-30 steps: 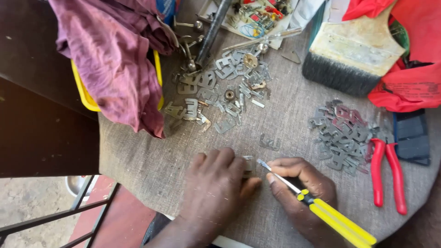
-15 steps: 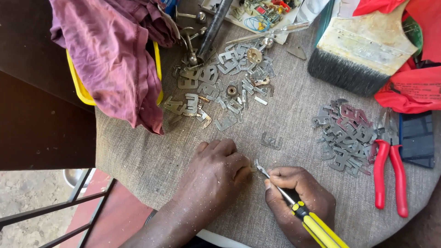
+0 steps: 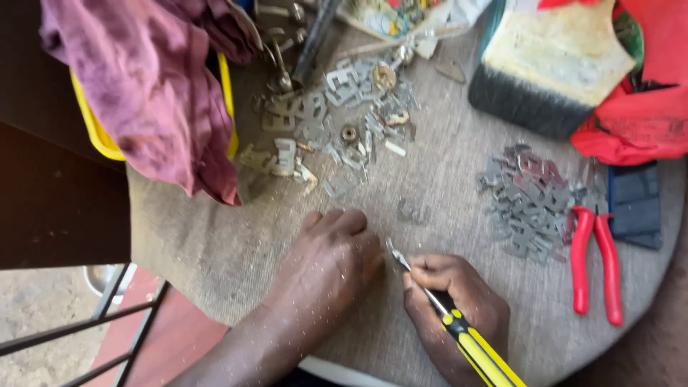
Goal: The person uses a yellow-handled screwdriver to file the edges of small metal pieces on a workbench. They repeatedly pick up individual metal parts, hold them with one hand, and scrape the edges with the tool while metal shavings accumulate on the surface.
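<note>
The left hand (image 3: 326,261) lay knuckles up on the cloth-covered surface (image 3: 215,244), its fingers curled down over something small that stayed hidden beneath them, so what its grip held could not be told. Just beside it, the right hand (image 3: 455,304) had its grip closed around a screwdriver (image 3: 473,344) with a yellow and black handle, the thin metal shaft slanting up and left so that the tip met the left fingertips. Beyond the hands, a single small metal piece (image 3: 413,212) lay by itself. Farther back sat a loose scatter of grey metal plates (image 3: 337,122), and to the right a second pile (image 3: 530,197), with red-handled pliers (image 3: 595,261) lying closed at its edge. A wide paintbrush (image 3: 552,68), a red cloth (image 3: 645,115) and a purple rag (image 3: 150,86) draped over a yellow tub (image 3: 93,132) lined the far side.
</note>
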